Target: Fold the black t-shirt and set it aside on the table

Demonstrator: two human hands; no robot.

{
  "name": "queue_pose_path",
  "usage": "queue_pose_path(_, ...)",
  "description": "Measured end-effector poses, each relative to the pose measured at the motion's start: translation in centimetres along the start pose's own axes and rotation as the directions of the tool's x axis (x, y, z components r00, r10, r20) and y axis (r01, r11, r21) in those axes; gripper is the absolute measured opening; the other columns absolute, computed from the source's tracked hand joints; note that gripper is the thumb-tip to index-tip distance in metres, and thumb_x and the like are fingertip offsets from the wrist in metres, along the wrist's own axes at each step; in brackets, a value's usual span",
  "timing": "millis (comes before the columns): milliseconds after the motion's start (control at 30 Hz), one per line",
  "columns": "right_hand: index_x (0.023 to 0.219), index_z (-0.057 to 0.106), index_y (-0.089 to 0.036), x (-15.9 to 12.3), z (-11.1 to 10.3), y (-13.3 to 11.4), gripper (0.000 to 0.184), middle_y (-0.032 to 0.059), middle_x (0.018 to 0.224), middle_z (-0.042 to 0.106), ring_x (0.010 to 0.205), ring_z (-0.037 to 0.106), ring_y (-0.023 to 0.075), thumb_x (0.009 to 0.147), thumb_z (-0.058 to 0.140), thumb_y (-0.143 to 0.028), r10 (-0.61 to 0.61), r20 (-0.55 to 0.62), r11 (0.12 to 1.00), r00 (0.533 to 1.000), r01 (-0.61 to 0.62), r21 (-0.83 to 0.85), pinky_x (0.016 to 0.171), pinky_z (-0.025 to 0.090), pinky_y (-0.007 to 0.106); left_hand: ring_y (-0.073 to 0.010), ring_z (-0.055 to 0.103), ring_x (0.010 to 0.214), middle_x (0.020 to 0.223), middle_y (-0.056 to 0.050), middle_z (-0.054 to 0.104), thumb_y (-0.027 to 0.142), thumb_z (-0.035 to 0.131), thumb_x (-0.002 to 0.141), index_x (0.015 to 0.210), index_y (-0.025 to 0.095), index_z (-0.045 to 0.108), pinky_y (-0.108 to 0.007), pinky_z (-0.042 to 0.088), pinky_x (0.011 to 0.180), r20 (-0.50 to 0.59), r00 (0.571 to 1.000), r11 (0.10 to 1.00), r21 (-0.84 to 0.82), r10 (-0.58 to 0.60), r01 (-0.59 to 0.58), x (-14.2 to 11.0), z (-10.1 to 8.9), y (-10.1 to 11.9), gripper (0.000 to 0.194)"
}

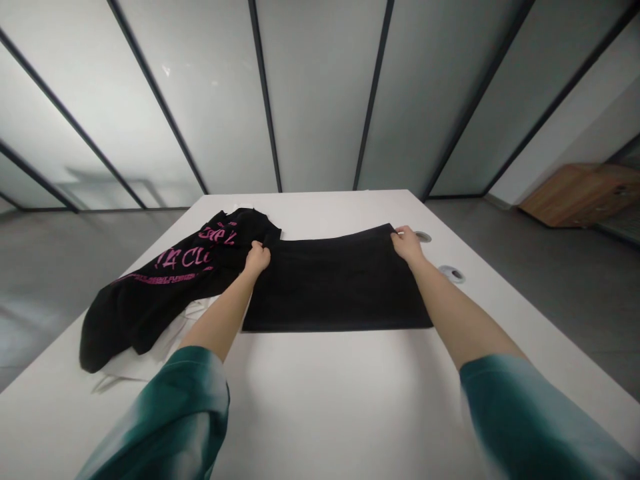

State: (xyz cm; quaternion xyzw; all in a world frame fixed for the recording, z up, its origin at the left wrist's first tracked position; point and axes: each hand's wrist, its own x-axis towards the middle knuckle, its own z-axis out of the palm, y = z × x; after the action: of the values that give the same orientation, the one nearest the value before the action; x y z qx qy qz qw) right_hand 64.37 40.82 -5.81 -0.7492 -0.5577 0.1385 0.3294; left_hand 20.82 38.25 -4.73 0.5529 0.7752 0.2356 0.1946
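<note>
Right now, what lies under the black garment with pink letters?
A white fabric sticks out from under the black printed garment at its near edge, on the white table. The rest is covered, so its shape and kind cannot be seen.

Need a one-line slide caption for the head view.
Left hand and right hand grip a black garment with pink lettering spread on a white table.

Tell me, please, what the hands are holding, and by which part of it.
The left hand holds a black garment with pink lettering at its top edge, the right hand at the flat part's far corner.
</note>
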Motion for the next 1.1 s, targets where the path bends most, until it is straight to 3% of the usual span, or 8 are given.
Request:
queue_pose_path(100, 0.131, 0.050, -0.008, -0.9, 0.1, -0.4, 0.048, 0.0181, 0.108, 0.069, 0.102, 0.064, 0.0296, 0.090, 0.048, -0.034, 0.001, 0.041, 0.992, 0.999, 0.005, -0.129, 0.091, 0.047, 0.039, -0.0329, 0.058, 0.121, 0.133, -0.024, 0.058, 0.027, 0.047, 0.088, 0.141, 0.006, 0.038, -0.042, 0.045, 0.101, -0.057, 0.989, 0.980, 0.151, 0.139, -0.129, -1.8, 0.2, 0.3, 0.058)
queue_pose_path(200, 0.138, 0.047, -0.005, -3.3, 0.1, -1.4, 0.057, 0.0235, 0.130, 0.059, 0.120, 0.056, 0.0333, 0.091, 0.049, -0.038, -0.127, 0.030, 0.959, 0.991, 0.131, -0.253, 0.100, 0.043, 0.043, -0.0336, 0.040, 0.139, 0.150, -0.022, 0.043, 0.031, 0.049, 0.089, 0.148, 0.009, 0.034, -0.045, 0.036, 0.111, -0.120, 0.902, 0.871, 0.337, 0.416, -0.357, -4.4, 0.6, 0.8, 0.065)
queue_pose_path(333, 0.136, 0.054, -0.013, -9.7, 0.6, -3.6, 0.052, 0.0188, 0.138, 0.056, 0.129, 0.049, 0.0334, 0.095, 0.043, -0.042, -0.407, 0.212, 0.842, 0.888, 0.455, -0.290, 0.108, 0.037, 0.046, -0.0314, 0.025, 0.148, 0.156, -0.014, 0.039, 0.043, 0.047, 0.093, 0.145, 0.018, 0.047, -0.047, 0.017, 0.121, 0.111, 0.757, 0.648, 0.447, 0.644, -0.617, -6.7, 2.0, 1.2, 0.058)
queue_pose_path(467, 0.146, 0.050, -0.019, -17.9, 1.7, -5.0, 0.065, 0.0139, 0.152, 0.045, 0.143, 0.033, 0.0353, 0.097, 0.035, -0.059, -0.484, 0.458, 0.737, 0.746, 0.630, -0.247, 0.116, 0.025, 0.053, -0.0319, 0.020, 0.150, 0.160, -0.011, 0.033, 0.056, 0.040, 0.094, 0.150, 0.023, 0.042, -0.052, 0.012, 0.121, 0.286, 0.788, 0.649, 0.451, 0.545, -0.613, -6.9, 3.8, 0.9, 0.065)
queue_pose_path(600, 0.153, 0.040, -0.022, -22.7, 2.6, -4.5, 0.072, 0.0124, 0.160, 0.032, 0.149, 0.023, 0.0350, 0.097, 0.027, -0.066, -0.433, 0.588, 0.717, 0.683, 0.656, -0.235, 0.118, 0.019, 0.057, -0.0326, 0.021, 0.150, 0.163, -0.012, 0.027, 0.059, 0.032, 0.096, 0.154, 0.023, 0.035, -0.053, 0.016, 0.119, 0.333, 0.828, 0.709, 0.430, 0.451, -0.559, -6.7, 4.8, 0.7, 0.069)
queue_pose_path(833, 0.149, 0.046, -0.030, -17.4, 1.9, -2.0, 0.060, 0.0041, 0.159, 0.035, 0.149, 0.022, 0.0315, 0.099, 0.030, -0.058, -0.485, 0.574, 0.667, 0.660, 0.704, -0.245, 0.121, 0.013, 0.056, -0.0394, 0.028, 0.146, 0.159, -0.017, 0.033, 0.061, 0.031, 0.095, 0.151, 0.020, 0.041, -0.056, 0.027, 0.112, 0.228, 0.908, 0.771, 0.478, 0.352, -0.420, -8.8, 5.1, 2.5, 0.071)
queue_pose_path(933, 0.145, 0.052, -0.031, -13.6, 0.9, -1.3, 0.057, 0.0034, 0.158, 0.038, 0.149, 0.022, 0.0330, 0.099, 0.030, -0.056, -0.389, 0.552, 0.703, 0.737, 0.625, -0.339, 0.120, 0.013, 0.057, -0.0412, 0.045, 0.134, 0.148, -0.021, 0.049, 0.063, 0.034, 0.093, 0.140, 0.017, 0.054, -0.053, 0.037, 0.103, 0.228, 0.898, 0.740, 0.510, 0.376, -0.439, -10.3, 4.5, 3.8, 0.069)
queue_pose_path(1100, 0.149, 0.045, -0.017, -10.6, 0.2, -0.1, 0.065, 0.0167, 0.159, 0.033, 0.146, 0.027, 0.0387, 0.097, 0.036, -0.054, -0.262, 0.356, 0.770, 0.897, 0.417, -0.483, 0.117, 0.021, 0.058, -0.0341, 0.066, 0.104, 0.104, -0.019, 0.072, 0.057, 0.037, 0.096, 0.122, 0.014, 0.064, -0.050, 0.039, 0.100, 0.286, 0.835, 0.698, 0.458, 0.471, -0.551, -11.5, 2.7, 5.3, 0.057)
